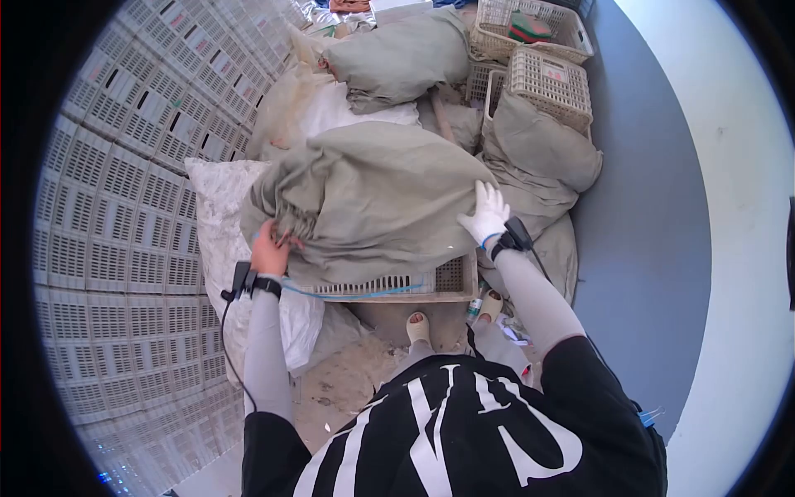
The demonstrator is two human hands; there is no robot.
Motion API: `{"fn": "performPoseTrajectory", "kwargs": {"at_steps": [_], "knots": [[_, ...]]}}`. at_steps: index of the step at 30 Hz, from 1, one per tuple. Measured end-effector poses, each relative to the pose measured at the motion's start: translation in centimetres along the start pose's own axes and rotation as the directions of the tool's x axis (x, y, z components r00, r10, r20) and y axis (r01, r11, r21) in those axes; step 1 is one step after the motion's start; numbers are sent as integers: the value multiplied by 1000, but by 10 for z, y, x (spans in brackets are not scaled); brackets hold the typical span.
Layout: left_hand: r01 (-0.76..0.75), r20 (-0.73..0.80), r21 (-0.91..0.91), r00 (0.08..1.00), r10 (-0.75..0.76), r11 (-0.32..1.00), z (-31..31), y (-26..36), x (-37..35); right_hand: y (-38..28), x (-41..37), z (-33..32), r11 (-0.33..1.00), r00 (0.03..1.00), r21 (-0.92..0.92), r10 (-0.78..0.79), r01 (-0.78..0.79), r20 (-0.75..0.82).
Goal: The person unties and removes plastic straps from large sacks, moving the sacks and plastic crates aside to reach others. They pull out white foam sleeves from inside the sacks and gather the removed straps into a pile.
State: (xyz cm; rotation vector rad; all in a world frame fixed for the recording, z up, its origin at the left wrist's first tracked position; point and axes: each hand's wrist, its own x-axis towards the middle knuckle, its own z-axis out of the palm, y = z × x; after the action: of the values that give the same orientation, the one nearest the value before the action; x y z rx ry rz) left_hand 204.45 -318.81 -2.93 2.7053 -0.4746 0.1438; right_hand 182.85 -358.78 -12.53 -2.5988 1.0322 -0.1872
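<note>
Left hand (pixel 269 255) clenched on gathered neck of grey-green sack (pixel 373 199). Sack laid across pale plastic crate (pixel 451 280), centre of view. Blue cord (pixel 356 293) stretched along crate edge. Right hand (pixel 486 214), white-gloved, spread flat, pressed on sack's right edge.

A: The sack (pixel 373 199) at centre?
B: Coarse woven cloth, matt grey-green, creased.
A: The crate (pixel 451 280) under it?
B: Dull, smooth beige plastic lattice; stacked crates (pixel 124 207) at left, the same in grey.
A: The right hand (pixel 487 214)?
B: In a white knit glove (pixel 490 203), matt.
</note>
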Motion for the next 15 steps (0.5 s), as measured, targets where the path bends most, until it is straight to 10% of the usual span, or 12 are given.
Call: {"fn": "performPoseTrajectory", "kwargs": {"at_steps": [5, 9, 15], "knots": [[-139, -124, -135, 985, 123, 981, -19, 57, -57, 3, 32, 84, 973, 923, 184, -195, 139, 333], [-212, 226, -217, 939, 261, 953, 38, 155, -108, -26, 2, 66, 883, 918, 417, -329, 216, 220], [-124, 204, -138, 967, 150, 983, 61, 212, -95, -53, -32, -38, 696, 933, 706, -327, 130, 151]]}}
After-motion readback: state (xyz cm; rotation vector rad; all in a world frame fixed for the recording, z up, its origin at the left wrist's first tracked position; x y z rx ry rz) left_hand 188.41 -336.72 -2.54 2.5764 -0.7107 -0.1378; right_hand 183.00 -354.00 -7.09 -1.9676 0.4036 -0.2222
